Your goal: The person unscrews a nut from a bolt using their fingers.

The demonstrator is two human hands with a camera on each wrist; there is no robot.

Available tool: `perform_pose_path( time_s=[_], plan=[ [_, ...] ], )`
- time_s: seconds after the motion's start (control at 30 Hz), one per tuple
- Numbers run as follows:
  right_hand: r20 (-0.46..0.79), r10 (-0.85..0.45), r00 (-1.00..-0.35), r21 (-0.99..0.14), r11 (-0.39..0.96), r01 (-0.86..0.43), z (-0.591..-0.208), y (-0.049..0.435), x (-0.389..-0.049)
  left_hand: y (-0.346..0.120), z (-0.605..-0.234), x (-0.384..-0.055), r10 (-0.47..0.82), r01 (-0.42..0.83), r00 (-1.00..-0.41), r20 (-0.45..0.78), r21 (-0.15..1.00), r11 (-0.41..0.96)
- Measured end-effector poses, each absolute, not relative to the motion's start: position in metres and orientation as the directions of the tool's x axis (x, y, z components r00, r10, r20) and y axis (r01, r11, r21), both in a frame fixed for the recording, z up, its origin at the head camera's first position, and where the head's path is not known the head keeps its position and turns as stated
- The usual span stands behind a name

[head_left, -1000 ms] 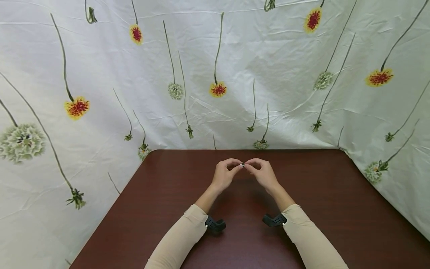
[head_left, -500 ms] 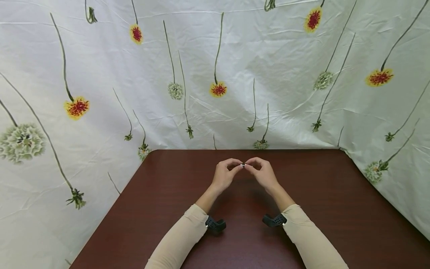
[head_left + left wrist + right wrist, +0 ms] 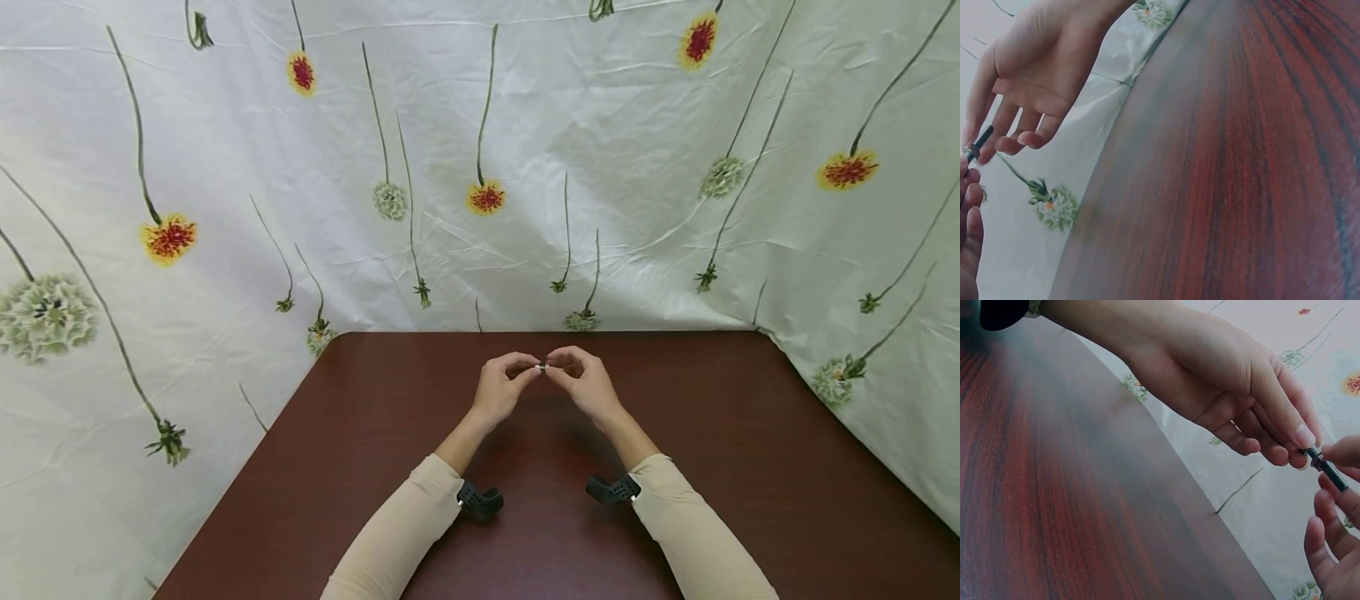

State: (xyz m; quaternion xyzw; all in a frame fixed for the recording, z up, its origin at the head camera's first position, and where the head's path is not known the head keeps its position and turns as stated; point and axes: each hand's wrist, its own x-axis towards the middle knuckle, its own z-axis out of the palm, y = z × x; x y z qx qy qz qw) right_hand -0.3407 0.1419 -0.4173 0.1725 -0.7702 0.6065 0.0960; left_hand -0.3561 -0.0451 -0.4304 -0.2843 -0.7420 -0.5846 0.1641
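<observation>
A small dark threaded bolt [image 3: 1335, 477] with a nut [image 3: 1317, 461] partway along it is held between the two hands, above the table's far part. My left hand [image 3: 498, 388] pinches one end of the bolt between thumb and forefinger; its other fingers curl loosely below. My right hand [image 3: 589, 388] has its thumb and forefinger around the nut, loosely placed and slightly parted. In the left wrist view the bolt's threaded end [image 3: 985, 134] sticks out past the right hand's fingers. The pinched end is hidden by the left fingertips.
Below the hands lies a dark red-brown wooden table [image 3: 390, 433]. A white cloth [image 3: 435, 150] printed with flowers hangs behind and beside it. Each wrist wears a black device, one on the left [image 3: 480, 500] and one on the right [image 3: 612, 490].
The right forefinger has lifted a little, parting from its thumb. The left hand and the bolt stay nearly in place. The head view has shifted very slightly.
</observation>
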Motion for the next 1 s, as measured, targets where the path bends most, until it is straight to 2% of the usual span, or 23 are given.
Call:
perform_pose_path(
  time_s=[0.13,0.27,0.43,0.63,0.83,1.0],
  plan=[
    [0.311,-0.153,-0.938,-0.918,0.208,-0.339,-0.402,0.139,-0.329,-0.046,-0.447,-0.374,0.222,0.606,-0.792,0.569,0.777,0.172],
    [0.310,-0.173,-0.935,-0.916,0.211,-0.342,-0.403,0.140,-0.329,-0.046,-0.447,-0.375,0.221,0.600,-0.797,0.563,0.782,0.171],
    [0.340,-0.194,-0.920,-0.901,0.212,-0.378,-0.405,0.140,-0.330,-0.045,-0.439,-0.367,0.223,0.602,-0.795,0.564,0.780,0.172],
    [0.323,-0.170,-0.931,-0.912,0.206,-0.354,-0.418,0.141,-0.342,-0.046,-0.419,-0.346,0.245,0.620,-0.779,0.577,0.768,0.163],
    [0.358,-0.154,-0.921,-0.900,0.207,-0.384,-0.434,0.142,-0.355,-0.047,-0.418,-0.344,0.237,0.629,-0.773,0.588,0.760,0.165],
    [0.337,-0.130,-0.933,-0.909,0.212,-0.358,-0.436,0.142,-0.356,-0.047,-0.423,-0.349,0.243,0.626,-0.775,0.583,0.759,0.177]
  ],
)
